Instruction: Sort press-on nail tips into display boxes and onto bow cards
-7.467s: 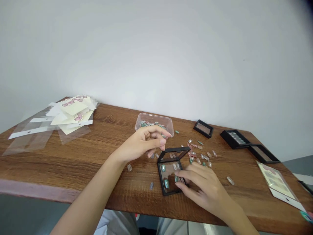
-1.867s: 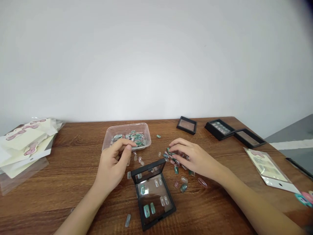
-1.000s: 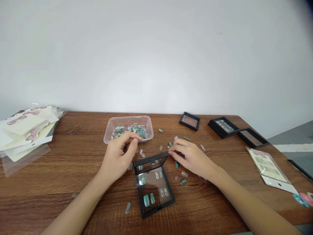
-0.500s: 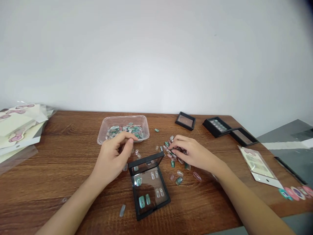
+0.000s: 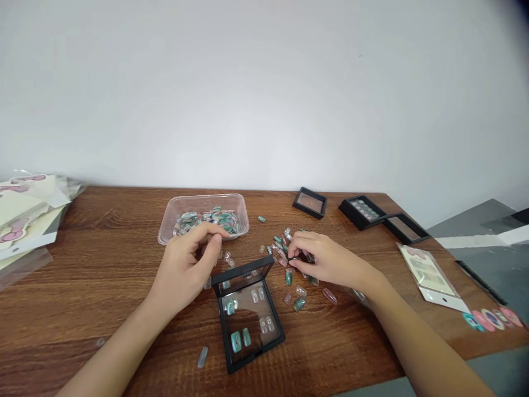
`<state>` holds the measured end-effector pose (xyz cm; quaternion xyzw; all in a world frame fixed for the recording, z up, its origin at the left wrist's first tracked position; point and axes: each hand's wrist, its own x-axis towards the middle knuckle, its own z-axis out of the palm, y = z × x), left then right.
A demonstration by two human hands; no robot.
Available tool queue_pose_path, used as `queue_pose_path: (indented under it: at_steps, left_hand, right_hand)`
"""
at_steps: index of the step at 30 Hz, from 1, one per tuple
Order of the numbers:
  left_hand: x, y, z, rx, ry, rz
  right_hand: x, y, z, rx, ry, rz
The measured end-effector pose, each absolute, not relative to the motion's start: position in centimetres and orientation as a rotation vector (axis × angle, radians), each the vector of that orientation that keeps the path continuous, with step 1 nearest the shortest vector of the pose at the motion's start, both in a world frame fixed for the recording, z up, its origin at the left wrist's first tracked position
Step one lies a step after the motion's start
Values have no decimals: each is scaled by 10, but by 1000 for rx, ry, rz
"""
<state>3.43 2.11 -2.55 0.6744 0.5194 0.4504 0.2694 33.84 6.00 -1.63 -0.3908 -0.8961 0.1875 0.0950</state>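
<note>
An open black case (image 5: 250, 320) lies on the wooden table (image 5: 103, 275) with several press-on nails stuck inside it. My left hand (image 5: 185, 267) rests just left of the case's raised lid, thumb and forefinger pinched together; what they hold is too small to make out. My right hand (image 5: 324, 260) hovers over a scatter of loose green and pink nails (image 5: 293, 275) right of the case, its fingertips pinching one small dark nail. A clear plastic tub (image 5: 204, 216) with more nails stands behind my left hand.
Closed and open black cases (image 5: 311, 202) (image 5: 382, 218) sit at the back right. A packaged nail set (image 5: 430, 273) lies near the right edge. Cards and clear sleeves (image 5: 25, 209) are stacked at far left. One stray nail (image 5: 202, 356) lies by the front edge.
My right hand moved among the loose nails and has closed its fingertips on one. My left hand has stayed pinched beside the lid. The camera drifted slightly.
</note>
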Motion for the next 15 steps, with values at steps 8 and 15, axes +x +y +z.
queue_pose_path:
  at_steps: [8,15]
  left_hand:
    - [35,21,-25,1811,1407,1201]
    - [34,20,-22,1807,1420,1171]
  right_hand:
    - [337,55,-13,-1197,-2508,588]
    - [326,45,-24,-923,-2478,502]
